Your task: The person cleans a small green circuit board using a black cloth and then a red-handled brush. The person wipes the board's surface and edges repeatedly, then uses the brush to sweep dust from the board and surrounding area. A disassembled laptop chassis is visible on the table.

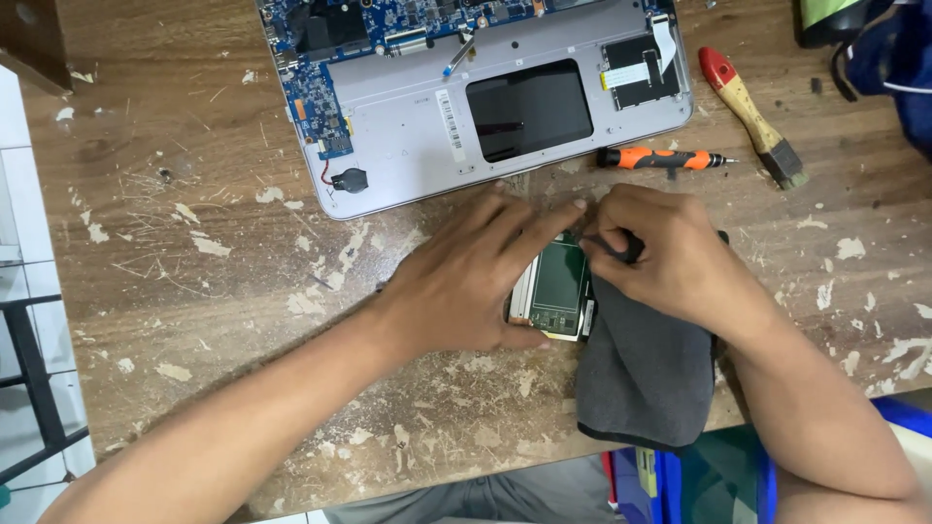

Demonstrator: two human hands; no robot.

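Fingers (544, 225) of the left hand (466, 281): stretched flat, pressing down on a small green circuit board (560, 281); thumb tucked along the board's near edge. Nothing is gripped, only pinned.

Right hand (670, 257): fingers curled tight around a thin black tool (614, 247), its tip touching the board's top right corner.

Circuit board: lies on the wooden table (194, 291) between both hands, at 6 o'clock from the opened laptop (485, 87), just beside a grey cloth (646, 378) at its 3 o'clock.

Grey cloth: partly under the right hand, hanging over the table's near edge.

Laptop: base shell upturned, blue mainboard exposed at its upper left, dark rectangular pad in the middle, coin battery (349, 180) on wires at its 7 o'clock corner.

Orange-handled screwdriver (660, 158): lies at 12 o'clock from the right hand, just beside the laptop's near right corner.

Brush (752, 116) with wooden handle and red end: at 2 o'clock from the screwdriver, near it.
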